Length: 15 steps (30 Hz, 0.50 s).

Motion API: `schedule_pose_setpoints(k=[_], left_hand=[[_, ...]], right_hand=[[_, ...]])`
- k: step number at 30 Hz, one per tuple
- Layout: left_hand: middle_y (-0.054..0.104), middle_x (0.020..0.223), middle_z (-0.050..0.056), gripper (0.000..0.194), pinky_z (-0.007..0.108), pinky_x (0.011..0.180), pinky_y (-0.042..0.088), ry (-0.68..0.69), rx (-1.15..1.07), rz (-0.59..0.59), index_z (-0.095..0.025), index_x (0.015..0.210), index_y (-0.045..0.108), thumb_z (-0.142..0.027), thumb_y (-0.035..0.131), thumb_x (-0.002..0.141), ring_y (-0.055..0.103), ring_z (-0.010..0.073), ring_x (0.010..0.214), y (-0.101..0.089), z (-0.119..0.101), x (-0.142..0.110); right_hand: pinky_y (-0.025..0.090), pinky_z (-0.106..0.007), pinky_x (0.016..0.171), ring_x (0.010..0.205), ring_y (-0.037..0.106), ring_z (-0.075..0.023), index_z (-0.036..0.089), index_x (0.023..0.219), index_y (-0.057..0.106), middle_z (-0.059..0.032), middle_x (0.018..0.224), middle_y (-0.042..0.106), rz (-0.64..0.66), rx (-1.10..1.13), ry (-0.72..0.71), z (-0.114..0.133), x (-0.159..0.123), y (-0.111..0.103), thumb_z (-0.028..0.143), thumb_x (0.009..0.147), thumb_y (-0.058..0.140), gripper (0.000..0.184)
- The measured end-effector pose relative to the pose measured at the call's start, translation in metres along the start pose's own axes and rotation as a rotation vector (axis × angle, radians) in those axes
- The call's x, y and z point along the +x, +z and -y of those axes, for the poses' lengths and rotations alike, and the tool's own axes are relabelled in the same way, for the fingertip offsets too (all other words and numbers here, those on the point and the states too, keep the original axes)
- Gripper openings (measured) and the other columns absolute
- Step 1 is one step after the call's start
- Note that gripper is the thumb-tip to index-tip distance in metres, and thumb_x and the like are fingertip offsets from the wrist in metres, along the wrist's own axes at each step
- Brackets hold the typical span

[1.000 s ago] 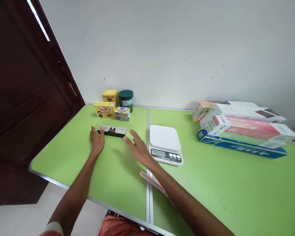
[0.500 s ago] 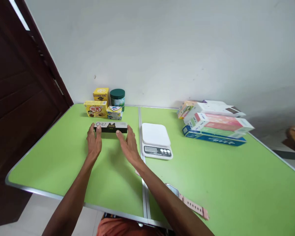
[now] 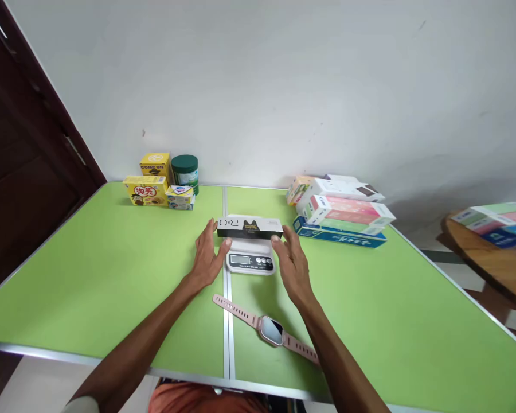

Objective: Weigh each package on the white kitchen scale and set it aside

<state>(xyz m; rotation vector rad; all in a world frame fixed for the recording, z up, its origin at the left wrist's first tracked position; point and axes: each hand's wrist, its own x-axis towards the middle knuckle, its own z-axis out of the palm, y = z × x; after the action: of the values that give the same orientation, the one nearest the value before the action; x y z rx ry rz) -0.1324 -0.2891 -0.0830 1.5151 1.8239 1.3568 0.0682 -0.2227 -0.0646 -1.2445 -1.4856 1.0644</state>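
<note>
A long narrow black-and-white box (image 3: 250, 227) marked "R&O" lies crosswise over the white platform of a digital kitchen scale (image 3: 250, 263). Whether it rests fully on the platform or hovers just above, I cannot tell. My left hand (image 3: 207, 255) grips the left end, fingers against that end and thumb by the front lower edge. At the opposite end, my right hand (image 3: 293, 264) has its thumb on the front corner and its fingers behind. The scale's display and buttons face me. A pink-strapped smartwatch (image 3: 270, 331) lies on the table in front of the scale.
Yellow snack boxes (image 3: 146, 191), a small box (image 3: 180, 198) and a green-lidded jar (image 3: 184, 172) stand at the back left. Stacked cartons (image 3: 348, 212) sit at the back right of the green table (image 3: 112, 275). A wooden stool (image 3: 481, 258) holds more cartons (image 3: 503, 218).
Both hands have carried the black-and-white box rightward, from the table's left part to over the scale. The view has turned right, bringing the whole watch face and the stool's cartons into sight.
</note>
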Motion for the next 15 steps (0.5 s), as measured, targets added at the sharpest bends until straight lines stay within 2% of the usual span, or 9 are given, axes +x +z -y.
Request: schedule_pose_setpoints(k=[5,8,10,12,15], left_hand=[[0.046,0.163,0.021,0.083,0.060,0.128,0.019,0.050,0.060,-0.011,-0.018,0.165,0.021,-0.066,0.041,0.101,0.037,0.0324,0.156,0.001,0.007,0.000],[0.043,0.165,0.021,0.086,0.059,0.127,0.023,-0.046,-0.033,-0.056,-0.021,0.166,0.018,-0.071,0.039,0.100,0.038,0.0320,0.155,-0.005,0.019,0.001],[0.042,0.165,0.021,0.087,0.056,0.127,0.027,-0.136,-0.119,-0.088,-0.020,0.167,0.017,-0.073,0.036,0.100,0.040,0.0311,0.155,-0.009,0.029,0.002],[0.042,0.165,0.022,0.088,0.053,0.128,0.028,-0.183,-0.183,-0.139,-0.019,0.167,0.017,-0.075,0.033,0.100,0.040,0.0296,0.155,-0.012,0.037,0.004],[0.042,0.165,0.022,0.090,0.051,0.129,0.027,-0.170,-0.201,-0.199,-0.019,0.167,0.016,-0.076,0.035,0.099,0.039,0.0286,0.156,-0.014,0.042,0.005]], right_hand=[[0.038,-0.054,0.125,0.150,0.047,-0.0325,0.026,0.150,0.052,-0.0123,0.161,0.052,0.063,0.095,0.015,-0.036,0.013,-0.016,0.072,0.091,0.061,0.075],[0.046,-0.054,0.118,0.138,0.061,-0.0312,0.024,0.139,0.057,-0.0147,0.149,0.063,0.040,0.187,0.030,-0.060,0.027,-0.032,0.073,0.090,0.061,0.070],[0.051,-0.056,0.112,0.124,0.069,-0.0309,0.023,0.132,0.061,-0.0149,0.137,0.070,-0.006,0.167,0.005,-0.074,0.036,-0.041,0.072,0.085,0.068,0.069],[0.052,-0.058,0.110,0.114,0.072,-0.0299,0.022,0.126,0.064,-0.0126,0.126,0.074,-0.041,0.102,-0.041,-0.083,0.042,-0.047,0.069,0.080,0.074,0.066],[0.050,-0.059,0.111,0.112,0.072,-0.0299,0.022,0.120,0.067,-0.0112,0.119,0.076,-0.056,0.073,-0.063,-0.088,0.045,-0.050,0.068,0.079,0.074,0.061]])
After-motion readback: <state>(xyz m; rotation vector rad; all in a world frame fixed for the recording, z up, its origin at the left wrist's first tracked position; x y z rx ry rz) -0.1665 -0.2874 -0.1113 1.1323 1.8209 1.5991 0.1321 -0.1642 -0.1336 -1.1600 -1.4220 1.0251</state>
